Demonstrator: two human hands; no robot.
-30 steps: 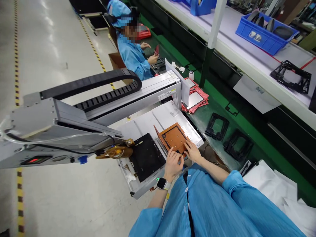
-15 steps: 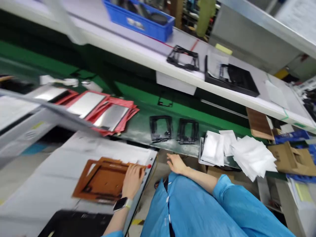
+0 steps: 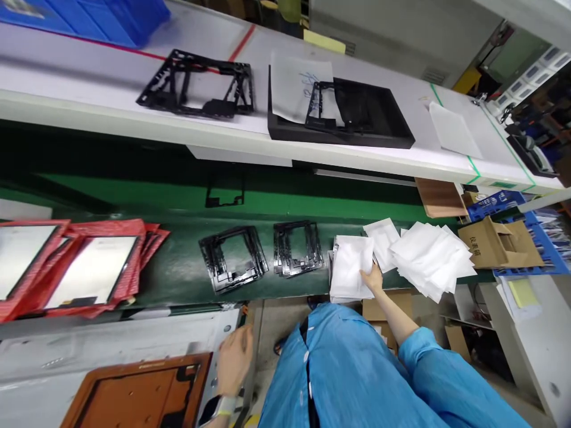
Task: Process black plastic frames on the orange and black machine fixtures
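Right hand (image 3: pixel 373 278) on the white sheets (image 3: pixel 350 264), left hand (image 3: pixel 234 359) by the orange plate (image 3: pixel 134 395).
I see the right hand's fingers on the near edge of the white sheets, which lie on the green tabletop (image 3: pixel 178 279) just right of the black frames (image 3: pixel 234 258); I can't tell whether its grip pinches a sheet. The left hand is blurred at the grey bed's (image 3: pixel 111 339) edge, just beside the orange plate, its grip unreadable.

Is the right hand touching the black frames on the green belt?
No, the right hand rests on the stack of white sheets beside the black frames.
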